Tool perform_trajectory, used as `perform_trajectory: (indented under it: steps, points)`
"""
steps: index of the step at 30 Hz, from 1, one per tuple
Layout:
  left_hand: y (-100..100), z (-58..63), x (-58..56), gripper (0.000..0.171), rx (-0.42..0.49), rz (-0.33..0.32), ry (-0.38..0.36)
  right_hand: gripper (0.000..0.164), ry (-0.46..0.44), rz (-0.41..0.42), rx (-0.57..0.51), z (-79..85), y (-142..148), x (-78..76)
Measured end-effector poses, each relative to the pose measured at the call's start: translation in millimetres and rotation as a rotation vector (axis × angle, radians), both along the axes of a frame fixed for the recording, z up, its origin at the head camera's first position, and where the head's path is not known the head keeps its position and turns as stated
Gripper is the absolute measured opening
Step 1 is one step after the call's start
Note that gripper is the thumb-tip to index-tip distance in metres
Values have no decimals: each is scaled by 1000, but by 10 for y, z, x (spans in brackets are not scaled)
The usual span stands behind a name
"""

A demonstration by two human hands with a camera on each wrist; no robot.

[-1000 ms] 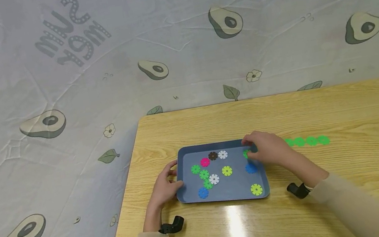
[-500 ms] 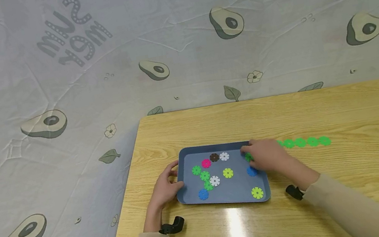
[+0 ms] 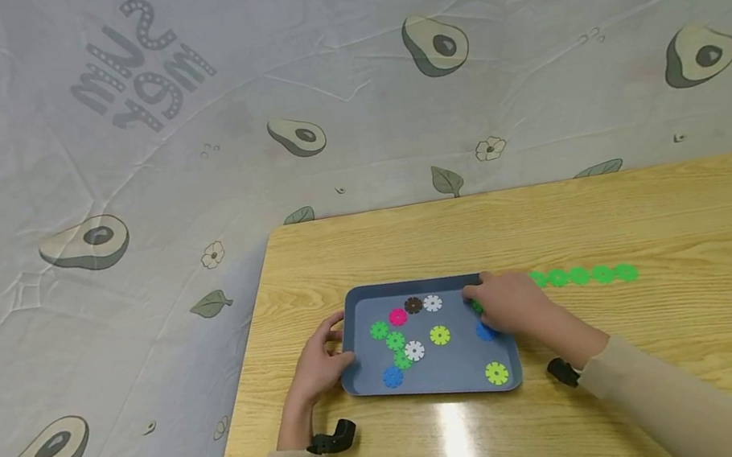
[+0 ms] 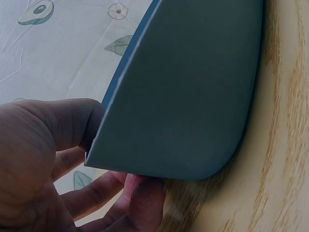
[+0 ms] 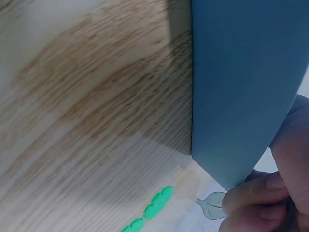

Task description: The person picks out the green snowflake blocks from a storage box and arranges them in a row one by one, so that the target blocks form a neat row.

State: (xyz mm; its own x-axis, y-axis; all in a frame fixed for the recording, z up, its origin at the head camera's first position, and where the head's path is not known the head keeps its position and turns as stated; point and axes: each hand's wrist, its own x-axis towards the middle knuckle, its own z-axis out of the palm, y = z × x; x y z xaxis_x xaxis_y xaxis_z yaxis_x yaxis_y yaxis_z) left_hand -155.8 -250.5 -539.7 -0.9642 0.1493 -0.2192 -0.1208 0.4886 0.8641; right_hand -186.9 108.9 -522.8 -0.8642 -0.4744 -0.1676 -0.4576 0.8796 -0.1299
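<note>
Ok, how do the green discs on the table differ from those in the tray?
The table discs form a row; the tray discs, a bent cluster plus one by the right hand. No other colours adjoin the table discs; a white disc adjoins the tray discs. Both are green.

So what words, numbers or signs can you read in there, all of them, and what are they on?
"sum mer": written backwards on two slanting lines, on the left part of the cloth.
"mer": also backwards, at the cloth's upper right; the letters above it are cut off by the picture's top edge.
I can't read any words or numbers on the tray, discs or table.
</note>
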Motion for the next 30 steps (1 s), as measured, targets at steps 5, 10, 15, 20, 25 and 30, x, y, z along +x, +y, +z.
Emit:
perform_trajectory:
  steps: [5, 10, 15, 20, 25, 30]
  points:
    - [6, 1, 0, 73, -1, 7, -5, 30, -1, 0, -25, 26, 34, -16]
    - [13, 8, 1, 73, -7, 11, -3, 24, 2, -5, -58, 27, 65, -39]
    - [20, 19, -2, 73, -14, 11, -2, 15, 5, 6, -101, 31, 106, -40]
    - [17, 6, -4, 73, -17, 11, 0, 10, -10, 19, -147, 85, 138, -7]
    - [18, 7, -5, 73, -8, 7, 3, 6, -34, 20, -185, 117, 187, 6]
    - [20, 18, 3, 73, -3, 10, 1, 5, -67, 10, -268, 98, 231, 3]
